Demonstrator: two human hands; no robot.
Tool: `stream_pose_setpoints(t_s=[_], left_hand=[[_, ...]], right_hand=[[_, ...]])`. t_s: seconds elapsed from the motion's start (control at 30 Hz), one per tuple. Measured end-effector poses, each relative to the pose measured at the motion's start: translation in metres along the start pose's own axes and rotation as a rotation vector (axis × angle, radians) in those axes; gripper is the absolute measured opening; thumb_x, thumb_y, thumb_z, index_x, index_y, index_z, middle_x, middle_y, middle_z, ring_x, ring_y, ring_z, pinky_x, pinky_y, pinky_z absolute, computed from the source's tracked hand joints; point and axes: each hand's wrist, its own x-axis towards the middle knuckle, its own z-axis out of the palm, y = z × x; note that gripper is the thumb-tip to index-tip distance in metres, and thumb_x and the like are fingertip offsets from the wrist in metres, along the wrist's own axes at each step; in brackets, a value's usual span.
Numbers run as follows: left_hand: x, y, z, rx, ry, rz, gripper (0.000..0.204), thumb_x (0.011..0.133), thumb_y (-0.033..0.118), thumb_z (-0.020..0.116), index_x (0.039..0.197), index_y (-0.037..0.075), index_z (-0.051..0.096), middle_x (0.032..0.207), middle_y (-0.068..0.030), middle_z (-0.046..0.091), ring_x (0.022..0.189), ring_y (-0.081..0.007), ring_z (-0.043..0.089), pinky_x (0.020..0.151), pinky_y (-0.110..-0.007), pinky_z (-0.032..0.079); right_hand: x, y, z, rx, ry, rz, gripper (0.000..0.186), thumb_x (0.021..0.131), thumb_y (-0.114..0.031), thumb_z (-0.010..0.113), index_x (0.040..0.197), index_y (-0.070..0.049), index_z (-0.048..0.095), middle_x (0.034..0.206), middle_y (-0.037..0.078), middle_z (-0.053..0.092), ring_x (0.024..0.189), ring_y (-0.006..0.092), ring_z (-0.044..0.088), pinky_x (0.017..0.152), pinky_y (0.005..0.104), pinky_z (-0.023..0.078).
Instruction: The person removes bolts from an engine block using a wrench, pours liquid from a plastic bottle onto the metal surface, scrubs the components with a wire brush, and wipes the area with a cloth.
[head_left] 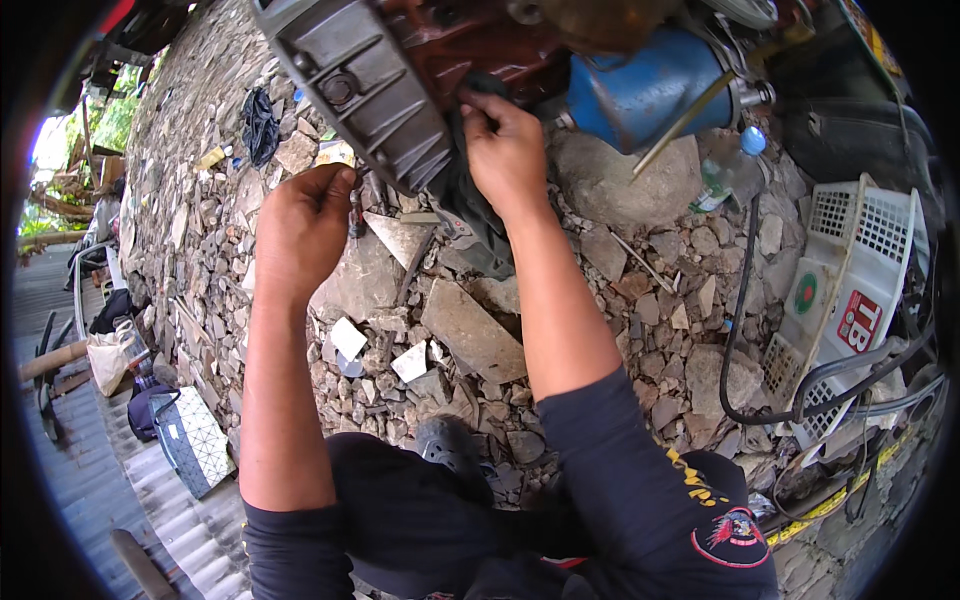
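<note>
My left hand [302,228] is closed in a pinch just beside the lower edge of a grey ribbed metal housing [365,90]. What its fingertips hold is too small and hidden to name; a short dark piece [355,215] shows just below them. My right hand [507,150] is closed on a dark cloth [484,235], which hangs down below it. Its fingers reach up against a reddish-brown engine block [470,45] joined to the housing. Right of that hand sits a blue metal cylinder [645,90].
Rubble and loose stones cover the ground. At the right are a clear plastic bottle [730,170], a white plastic crate [840,290] and a black hose [738,330]. A black plastic bag [261,128] lies at the upper left. Corrugated sheets [180,500] with bags edge the lower left.
</note>
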Motion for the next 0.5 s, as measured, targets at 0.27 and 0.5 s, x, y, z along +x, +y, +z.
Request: stream_pose_setpoints(t_s=[0.27,0.5], left_hand=[[-0.003,0.000,0.000,-0.054,-0.022,-0.033,0.037,0.097,0.033,0.056,0.097,-0.001,0.069,0.065,-0.0036,0.058,0.062,-0.0107,0.051,0.060,-0.028,0.042],[0.002,-0.003,0.002,-0.055,-0.024,-0.025,0.031,0.095,0.030,0.059,0.098,0.001,0.070,0.062,-0.0069,0.059,0.058,-0.0132,0.051,0.058,-0.030,0.043]], right_hand=[[0.032,0.014,0.014,-0.248,0.447,-0.223,0.010,0.078,-0.004,0.060,0.088,-0.002,0.059,0.086,0.020,0.061,0.081,0.0405,0.060,0.069,0.0473,0.049],[0.003,0.021,0.012,-0.106,0.231,-0.269,0.014,0.083,-0.002,0.056,0.093,0.001,0.065,0.089,0.019,0.064,0.082,0.0360,0.063,0.074,0.0417,0.050]])
